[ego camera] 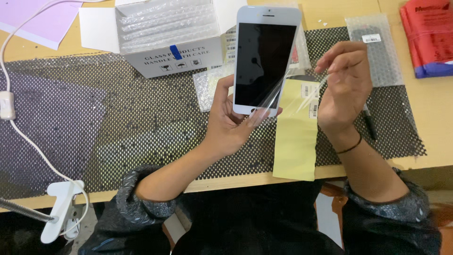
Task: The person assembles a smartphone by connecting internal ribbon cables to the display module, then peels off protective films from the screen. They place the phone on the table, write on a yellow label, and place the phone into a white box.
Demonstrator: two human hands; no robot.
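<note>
**Film half off the screen**

A white phone screen panel (265, 59) stands upright in the left hand (226, 120), gripped at its near end. The right hand (342, 89) pinches clear protective film (295, 92), seemingly attached only at the near corner. Finishing likely needs a steady outward pull. Behind: yellow sheet (296, 141), white carton (170, 35) far left, bubble-wrap pouch (377, 47) and red package (429, 35) far right.

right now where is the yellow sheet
In the head view the yellow sheet lies on the black mat, right of centre, between the two wrists.

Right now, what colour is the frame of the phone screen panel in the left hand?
White, around a black glass face, on the phone screen panel held by the left hand; head view shows it.
</note>
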